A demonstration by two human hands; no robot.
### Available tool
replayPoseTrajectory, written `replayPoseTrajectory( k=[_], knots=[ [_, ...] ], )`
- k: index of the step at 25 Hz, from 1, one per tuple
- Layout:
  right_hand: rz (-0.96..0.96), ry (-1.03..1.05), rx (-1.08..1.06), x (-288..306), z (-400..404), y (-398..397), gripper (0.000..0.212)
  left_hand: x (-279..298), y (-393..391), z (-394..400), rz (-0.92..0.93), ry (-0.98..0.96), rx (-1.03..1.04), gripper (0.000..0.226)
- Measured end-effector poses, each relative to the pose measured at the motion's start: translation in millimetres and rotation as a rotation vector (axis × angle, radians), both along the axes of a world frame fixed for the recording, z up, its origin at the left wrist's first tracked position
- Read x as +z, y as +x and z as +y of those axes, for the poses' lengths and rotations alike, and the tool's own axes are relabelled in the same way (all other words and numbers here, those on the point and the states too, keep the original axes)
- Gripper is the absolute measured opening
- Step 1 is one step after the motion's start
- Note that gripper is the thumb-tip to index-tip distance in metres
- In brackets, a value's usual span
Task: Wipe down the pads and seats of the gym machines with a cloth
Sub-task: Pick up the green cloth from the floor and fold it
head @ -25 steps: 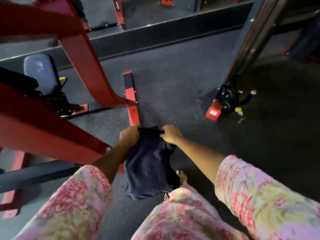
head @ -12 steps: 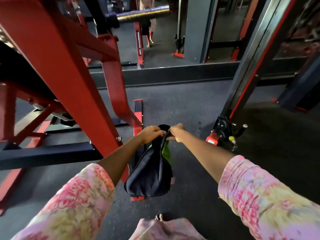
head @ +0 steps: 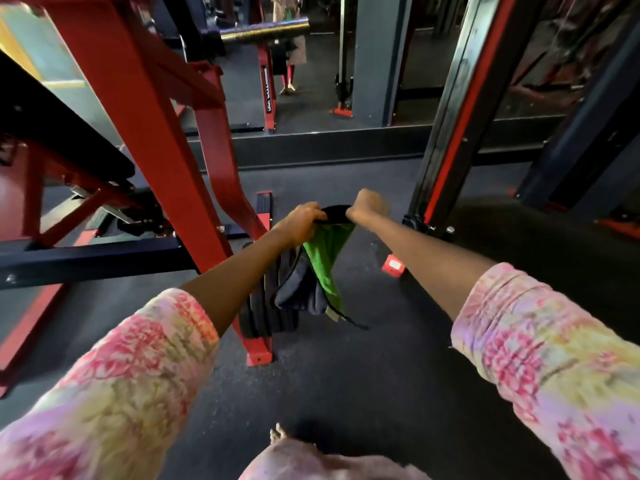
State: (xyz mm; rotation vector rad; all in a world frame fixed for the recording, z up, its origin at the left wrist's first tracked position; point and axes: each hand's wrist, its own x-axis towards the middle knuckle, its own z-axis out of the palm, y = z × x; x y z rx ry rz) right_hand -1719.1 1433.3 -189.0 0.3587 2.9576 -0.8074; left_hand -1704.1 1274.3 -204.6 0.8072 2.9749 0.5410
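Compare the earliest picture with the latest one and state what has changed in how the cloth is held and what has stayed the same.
Both hands have spread apart: the left hand and right hand now pull the dark cloth open along its top edge, exposing a green inner side that was hidden before. The cloth hangs narrower, and the view has tilted up toward the red machine frame. Unchanged: both hands grip the cloth's top edge, and it touches no pad.

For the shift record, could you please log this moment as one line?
left hand: grips cloth top edge | right hand: grips same edge | cloth: hanging, green side showing | wiping: not underway
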Motion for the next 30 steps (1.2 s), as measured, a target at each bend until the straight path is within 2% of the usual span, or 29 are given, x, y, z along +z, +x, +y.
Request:
replayPoseTrajectory(
  k=[1,4,8,10,13,15,17,21,23,24,26,28,30],
  knots=[
    [0.013,0.025,0.044,8.0,13.5,8.0,0.026,6.9,6.3,1.8,0.026,0.016,0.001,0.035],
    [0.148,-0.090,0.166,26.9,39.2,28.3,0.017,31.6,24.8,13.5,0.077,0.019,-0.002,0.027],
    [0.251,-0.170,0.322,52.6,64.2,55.6,0.035,55.3,41.2,27.1,0.101,0.016,-0.004,0.024],
    [0.208,-0.054,0.404,61.2,80.1,67.0,0.036,63.1,51.6,32.7,0.083,0.024,0.000,0.023],
    [0.136,0.292,0.530,75.2,102.5,94.1,0.017,69.6,71.6,42.7,0.050,0.039,-0.032,0.023],
    [0.120,0.434,0.566,83.0,109.7,115.0,0.031,68.7,82.6,47.1,0.048,0.067,-0.042,0.024],
    [0.147,0.429,0.556,83.5,117.6,136.2,0.039,68.0,97.4,50.8,0.037,0.131,-0.021,0.025],
    [0.235,0.388,0.529,82.5,127.1,170.5,0.030,69.9,130.1,53.7,0.025,0.119,-0.049,0.030],
    [0.282,0.313,0.508,82.8,127.0,188.0,0.029,67.5,144.2,49.9,0.021,0.132,-0.062,0.026],
    [0.305,0.268,0.495,82.6,126.8,196.1,0.028,64.9,150.4,47.4,0.017,0.191,-0.046,0.021],
    [0.304,0.187,0.458,81.9,128.4,212.9,0.027,59.0,166.0,44.5,-0.004,0.353,-0.006,0.031],
    [0.279,0.175,0.444,81.6,129.4,234.1,0.025,55.2,187.8,46.7,0.003,0.428,0.001,0.035],
    [0.278,0.177,0.441,81.2,129.7,253.2,0.026,54.6,206.4,50.8,-0.009,0.484,0.011,0.028]
  ],
)
